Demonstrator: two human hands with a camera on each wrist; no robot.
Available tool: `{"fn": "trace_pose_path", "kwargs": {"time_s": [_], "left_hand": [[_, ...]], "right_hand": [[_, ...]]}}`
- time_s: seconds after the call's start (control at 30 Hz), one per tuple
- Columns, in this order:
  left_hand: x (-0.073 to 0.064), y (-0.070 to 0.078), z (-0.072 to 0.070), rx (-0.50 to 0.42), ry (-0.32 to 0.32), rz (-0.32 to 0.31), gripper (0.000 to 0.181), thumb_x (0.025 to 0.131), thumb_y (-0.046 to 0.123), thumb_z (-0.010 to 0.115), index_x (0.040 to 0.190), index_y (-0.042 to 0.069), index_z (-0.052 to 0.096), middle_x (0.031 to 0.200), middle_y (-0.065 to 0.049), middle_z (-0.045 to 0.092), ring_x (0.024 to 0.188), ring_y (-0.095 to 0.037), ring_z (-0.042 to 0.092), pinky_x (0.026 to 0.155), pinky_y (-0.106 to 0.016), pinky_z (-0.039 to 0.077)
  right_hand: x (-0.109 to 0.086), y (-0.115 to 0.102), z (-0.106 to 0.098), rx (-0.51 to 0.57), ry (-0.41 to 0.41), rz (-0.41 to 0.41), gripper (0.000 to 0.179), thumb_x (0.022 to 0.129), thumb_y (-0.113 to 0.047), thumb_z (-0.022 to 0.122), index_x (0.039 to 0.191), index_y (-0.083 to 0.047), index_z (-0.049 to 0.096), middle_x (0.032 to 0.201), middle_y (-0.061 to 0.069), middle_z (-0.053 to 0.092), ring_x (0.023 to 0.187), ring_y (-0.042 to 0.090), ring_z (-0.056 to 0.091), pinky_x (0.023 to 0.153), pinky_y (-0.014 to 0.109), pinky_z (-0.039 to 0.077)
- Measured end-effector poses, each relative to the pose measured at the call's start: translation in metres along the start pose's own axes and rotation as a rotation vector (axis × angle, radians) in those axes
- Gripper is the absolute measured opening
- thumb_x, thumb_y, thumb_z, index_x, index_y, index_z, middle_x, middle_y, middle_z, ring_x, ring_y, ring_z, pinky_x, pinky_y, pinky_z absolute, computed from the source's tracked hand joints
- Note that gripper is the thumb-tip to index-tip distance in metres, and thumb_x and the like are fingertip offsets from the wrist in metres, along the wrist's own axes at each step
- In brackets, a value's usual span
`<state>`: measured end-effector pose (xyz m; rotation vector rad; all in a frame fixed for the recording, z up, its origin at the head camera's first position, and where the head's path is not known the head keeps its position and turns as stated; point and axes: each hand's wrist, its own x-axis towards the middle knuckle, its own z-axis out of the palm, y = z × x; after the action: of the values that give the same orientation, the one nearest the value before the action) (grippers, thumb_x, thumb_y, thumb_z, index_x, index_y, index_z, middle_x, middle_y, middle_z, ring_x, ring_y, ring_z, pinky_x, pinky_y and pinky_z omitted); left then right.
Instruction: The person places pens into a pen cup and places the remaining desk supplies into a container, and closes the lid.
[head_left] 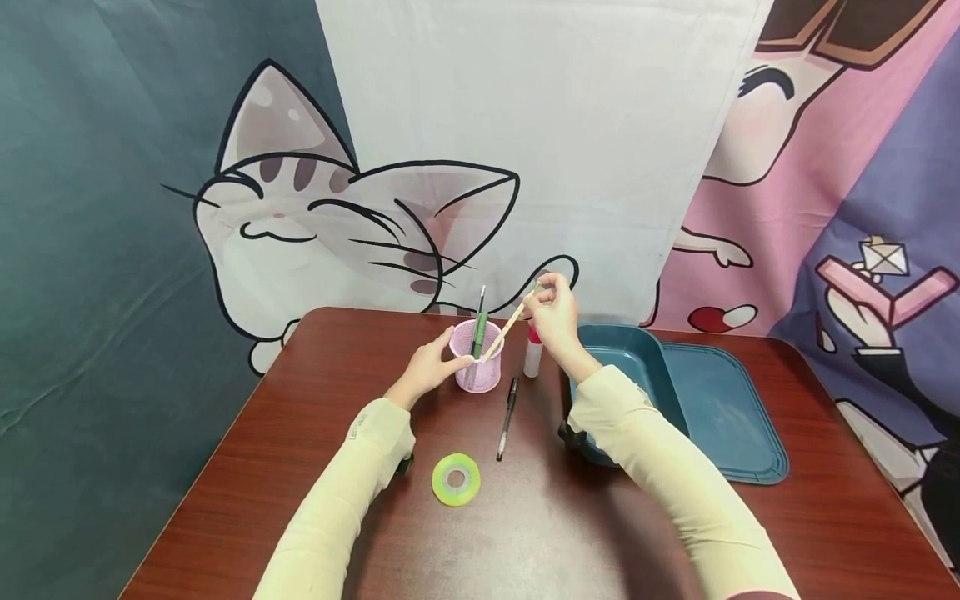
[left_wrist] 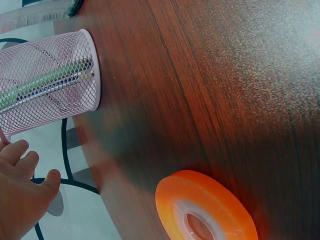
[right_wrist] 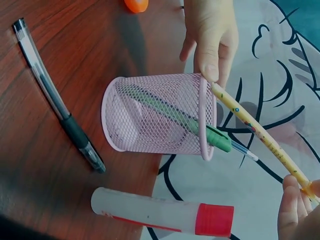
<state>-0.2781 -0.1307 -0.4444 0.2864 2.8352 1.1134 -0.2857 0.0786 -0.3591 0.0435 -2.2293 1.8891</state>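
Note:
A pink mesh pen cup stands upright near the table's far edge. My left hand grips its rim, thumb on the near side. Inside lean a green pen and a slim pen with a pale tip. My right hand pinches the upper end of a yellow patterned pen. Its lower end is at the cup's rim, close to my left thumb. Right of the cup, a white glue stick with a red cap stands upright, and a clear pen with a black grip lies in front.
A roll of tape, yellow-green in the head view and orange in the left wrist view, lies on the brown table. To the right are a dark blue box and its flat lid. A printed cloth hangs behind the table.

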Motion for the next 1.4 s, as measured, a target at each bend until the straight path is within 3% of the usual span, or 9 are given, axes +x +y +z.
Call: {"fn": "trace_pose_path", "kwargs": {"time_s": [0.23, 0.3, 0.43, 0.6, 1.0, 1.4], "left_hand": [[0.0, 0.001, 0.0, 0.018, 0.001, -0.001, 0.079, 0.08, 0.043, 0.059, 0.14, 0.008, 0.023, 0.142, -0.012, 0.032, 0.128, -0.028, 0.033, 0.103, -0.043, 0.029], [0.0, 0.001, 0.0, 0.022, -0.002, -0.008, 0.078, 0.081, 0.043, 0.059, 0.141, 0.008, 0.023, 0.141, -0.013, 0.033, 0.128, -0.028, 0.034, 0.103, -0.043, 0.029], [0.0, 0.002, 0.0, 0.027, -0.005, -0.024, 0.078, 0.081, 0.043, 0.059, 0.141, 0.009, 0.023, 0.14, -0.013, 0.034, 0.128, -0.028, 0.034, 0.103, -0.043, 0.029], [0.0, 0.002, -0.001, 0.028, -0.001, -0.016, 0.078, 0.08, 0.043, 0.06, 0.141, 0.009, 0.024, 0.14, -0.013, 0.035, 0.127, -0.028, 0.035, 0.103, -0.043, 0.029], [0.0, 0.001, 0.0, -0.002, -0.006, 0.0, 0.079, 0.08, 0.043, 0.06, 0.14, 0.007, 0.023, 0.143, -0.012, 0.03, 0.129, -0.027, 0.031, 0.104, -0.043, 0.028], [0.001, -0.001, 0.0, -0.004, 0.008, 0.012, 0.079, 0.08, 0.042, 0.061, 0.139, 0.005, 0.025, 0.142, -0.013, 0.03, 0.128, -0.028, 0.033, 0.104, -0.043, 0.029]], "right_hand": [[0.003, 0.01, 0.009, -0.045, 0.055, -0.048, 0.03, 0.082, -0.002, 0.054, 0.11, -0.002, 0.043, 0.073, 0.01, 0.058, 0.068, 0.028, 0.065, 0.063, 0.044, 0.052], [0.003, 0.011, 0.011, -0.05, 0.069, -0.061, 0.031, 0.082, -0.003, 0.054, 0.111, -0.002, 0.043, 0.073, 0.011, 0.058, 0.069, 0.03, 0.065, 0.063, 0.045, 0.052], [0.004, 0.016, 0.014, -0.09, 0.1, -0.07, 0.029, 0.082, -0.004, 0.054, 0.11, -0.004, 0.044, 0.075, 0.012, 0.059, 0.07, 0.031, 0.065, 0.057, 0.033, 0.053], [0.004, 0.023, 0.019, -0.203, 0.114, -0.072, 0.031, 0.082, -0.007, 0.054, 0.112, -0.005, 0.045, 0.078, 0.011, 0.062, 0.07, 0.027, 0.065, 0.051, 0.018, 0.043], [-0.002, 0.033, 0.029, -0.357, 0.089, -0.107, 0.025, 0.084, -0.01, 0.055, 0.108, -0.009, 0.048, 0.079, 0.006, 0.066, 0.071, 0.018, 0.065, 0.058, 0.025, 0.041], [-0.007, 0.047, 0.035, -0.416, 0.075, -0.153, 0.026, 0.082, -0.009, 0.055, 0.107, -0.007, 0.05, 0.07, 0.004, 0.061, 0.061, 0.017, 0.053, 0.063, 0.031, 0.041]]}}
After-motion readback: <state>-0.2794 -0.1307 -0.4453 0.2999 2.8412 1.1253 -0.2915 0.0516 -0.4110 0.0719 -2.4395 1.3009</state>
